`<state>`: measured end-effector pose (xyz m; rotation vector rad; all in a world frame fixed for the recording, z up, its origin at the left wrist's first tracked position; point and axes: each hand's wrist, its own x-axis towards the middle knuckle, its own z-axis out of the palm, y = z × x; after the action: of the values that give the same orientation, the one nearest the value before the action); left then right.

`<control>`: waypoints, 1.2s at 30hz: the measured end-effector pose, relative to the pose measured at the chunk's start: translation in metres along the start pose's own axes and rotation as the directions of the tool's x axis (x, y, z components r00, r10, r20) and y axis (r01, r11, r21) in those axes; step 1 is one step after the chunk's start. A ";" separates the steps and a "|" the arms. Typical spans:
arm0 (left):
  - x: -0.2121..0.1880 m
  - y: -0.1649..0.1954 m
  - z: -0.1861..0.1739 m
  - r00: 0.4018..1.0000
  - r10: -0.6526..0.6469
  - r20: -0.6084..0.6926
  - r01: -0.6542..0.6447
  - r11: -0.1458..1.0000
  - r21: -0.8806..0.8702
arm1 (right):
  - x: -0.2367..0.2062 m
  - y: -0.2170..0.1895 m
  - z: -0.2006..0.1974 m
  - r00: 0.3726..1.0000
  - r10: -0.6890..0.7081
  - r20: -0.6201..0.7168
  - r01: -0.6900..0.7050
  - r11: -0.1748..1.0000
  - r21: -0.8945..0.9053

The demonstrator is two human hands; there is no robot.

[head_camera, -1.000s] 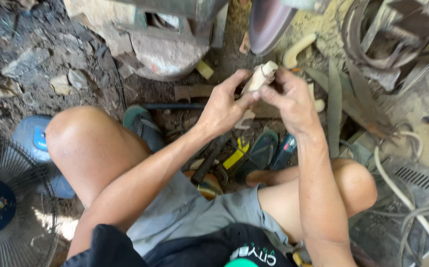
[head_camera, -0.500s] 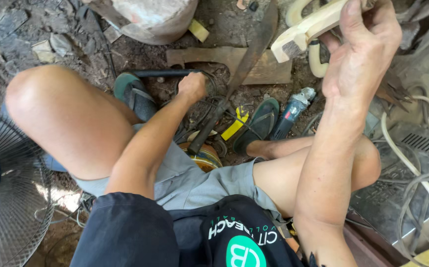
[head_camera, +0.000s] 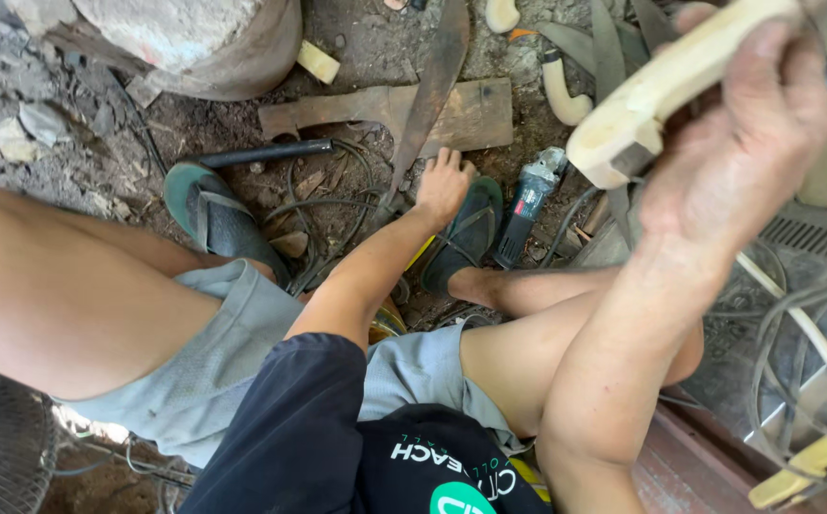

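Note:
My right hand (head_camera: 732, 152) is raised close to the camera at the upper right and grips a pale carved wooden handle (head_camera: 656, 90). My left hand (head_camera: 444, 184) reaches down to the ground between my feet, its fingers spread at the base of a long dark metal blade (head_camera: 429, 95) that lies across a flat wooden board (head_camera: 475, 114). An angle grinder (head_camera: 528, 205) lies just right of that hand, beside a green sandal (head_camera: 466, 233).
A second green sandal (head_camera: 209, 214) and a black pipe (head_camera: 261, 152) lie at the left among dark cables. A large rounded stone block (head_camera: 185, 38) stands at the top left. More pale wooden handles (head_camera: 561, 90) and a metal grille (head_camera: 808, 243) are at the right.
My left hand let go of the wooden handle and went down to the blade on the ground. My right hand lifted the handle up toward the camera.

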<state>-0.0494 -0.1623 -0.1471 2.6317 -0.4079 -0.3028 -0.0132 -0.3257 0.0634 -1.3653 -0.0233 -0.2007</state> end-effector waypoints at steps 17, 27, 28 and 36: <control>0.144 -0.085 -0.039 0.768 -0.588 -0.254 0.425 0.765 -0.484 | 0.004 -0.014 0.030 0.991 0.075 -0.112 -0.059 0.989 0.136; 0.140 -0.083 -0.032 0.763 -0.576 -0.295 0.383 0.770 -0.511 | 0.020 -0.007 0.043 0.975 0.186 -0.121 -0.175 0.980 0.096; 0.128 -0.082 -0.032 0.753 -0.550 -0.361 0.281 0.765 -0.580 | 0.023 -0.004 0.046 0.972 0.212 -0.099 -0.206 0.976 0.067; -0.011 -0.108 -0.088 0.928 -0.365 0.080 0.333 0.710 -0.621 | 0.024 0.061 0.068 0.848 0.509 0.149 -0.468 0.851 -0.239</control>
<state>-0.0096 -0.0309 -0.1195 2.0186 0.2052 -0.4108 0.0266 -0.2514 0.0215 -1.5368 0.1770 0.3850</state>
